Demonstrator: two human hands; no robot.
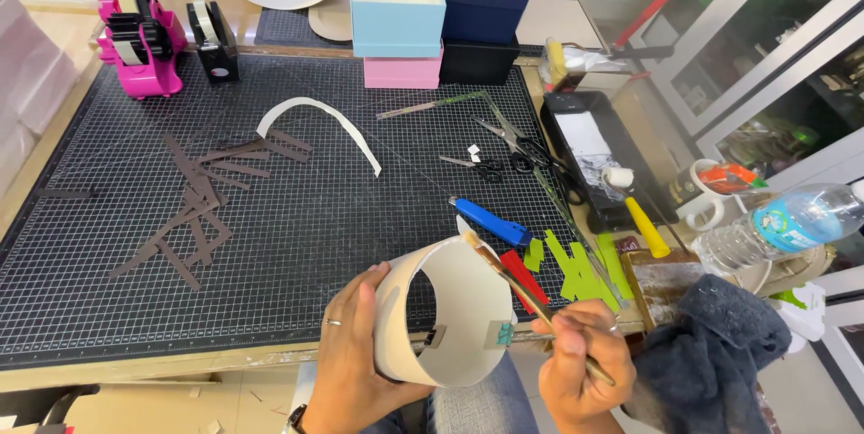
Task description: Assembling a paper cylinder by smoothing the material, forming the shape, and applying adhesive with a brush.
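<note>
Left hand point(346, 353) grips cardboard ring point(445, 313) – right hand point(576, 362) pinches brush point(531, 304) – above gridded cutting mat point(270, 218).

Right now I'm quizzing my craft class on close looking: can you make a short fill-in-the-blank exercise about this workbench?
1. The left hand holds a cream card ring shaped like a ____.
2. The right hand holds a thin ____ against the ring's rim.
3. The utility knife on the cutting mat has a ____ handle.
4. Dark paper strips lie on the mat's ____ side.

Missing words: cylinder; brush; blue; left
</note>
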